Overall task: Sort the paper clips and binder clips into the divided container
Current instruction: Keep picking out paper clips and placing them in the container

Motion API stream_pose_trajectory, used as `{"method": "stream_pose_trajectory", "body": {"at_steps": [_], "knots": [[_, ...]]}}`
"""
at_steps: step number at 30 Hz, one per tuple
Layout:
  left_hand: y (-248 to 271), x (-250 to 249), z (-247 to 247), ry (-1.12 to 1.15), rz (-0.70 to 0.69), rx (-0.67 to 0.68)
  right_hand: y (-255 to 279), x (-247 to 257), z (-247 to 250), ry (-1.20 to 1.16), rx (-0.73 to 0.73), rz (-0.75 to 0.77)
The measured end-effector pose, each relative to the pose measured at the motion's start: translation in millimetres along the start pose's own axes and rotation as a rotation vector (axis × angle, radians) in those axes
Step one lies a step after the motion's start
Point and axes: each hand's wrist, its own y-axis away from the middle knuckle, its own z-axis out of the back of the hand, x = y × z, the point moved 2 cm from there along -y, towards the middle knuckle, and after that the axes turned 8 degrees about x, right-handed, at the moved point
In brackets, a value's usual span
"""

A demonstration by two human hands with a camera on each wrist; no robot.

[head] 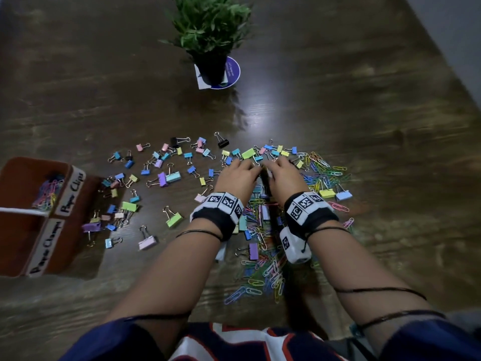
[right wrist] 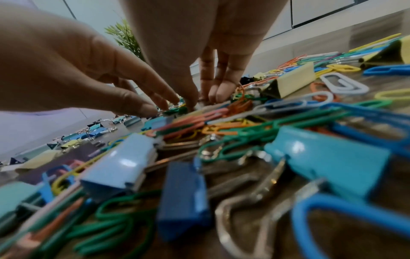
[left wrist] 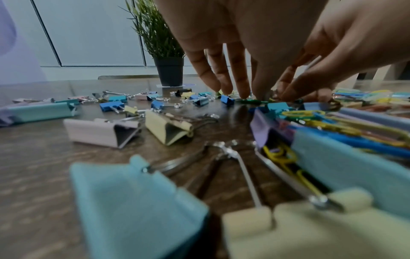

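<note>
A: Starting at the far left, what sits there?

B: The brown divided container, at the left edge of the tabletop. Its far compartment, labelled "Paper Clips", holds a small heap of coloured paper clips. The near one is labelled "Paper Clamps"; I see nothing in the part of it that shows.

A: And next to it?

B: Binder clips in pastel colours, plus a few black ones, lie scattered from just beside the container across to the middle. Behind them stands a potted plant on a round purple coaster.

A: The hands?

B: Both are down in the middle, side by side and nearly touching. The left hand has its fingers pointing down, fairly straight, tips on the tabletop among small clips. The right hand is the same, fingers extended downward with the tips in the pile. Something green lies at the fingertips, but whether either hand has actually pinched it, I cannot tell.

A: Further right?

B: The dense pile of loose paper clips, mixed with some binder clips, spreading from under the wrists out to the right.
</note>
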Motion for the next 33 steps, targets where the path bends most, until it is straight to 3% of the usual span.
{"method": "stream_pose_trajectory", "body": {"at_steps": [6,16,23,26,33], "knots": [[-4.7,4.3,-0.7,-0.031,0.026,-0.025,-5.6,-6.6,5.1,0.012,0.017,0.03],[4.2,16.7,3.7,-0.058,0.053,0.043,0.6,-8.0,8.9,0.078,0.028,0.025],[23.1,25.2,10.4,0.287,0.134,-0.032,13.7,-13.5,11.9,0.052,0.074,-0.031],[28.8,16.5,8.7,0.356,0.095,-0.013,18.9,-17.6,12.8,0.003,0.06,-0.047],[25.1,-12.9,-6.7,0.186,-0.047,0.075,33.9,-23.7,6.7,0.018,0.062,-0.093]]}}
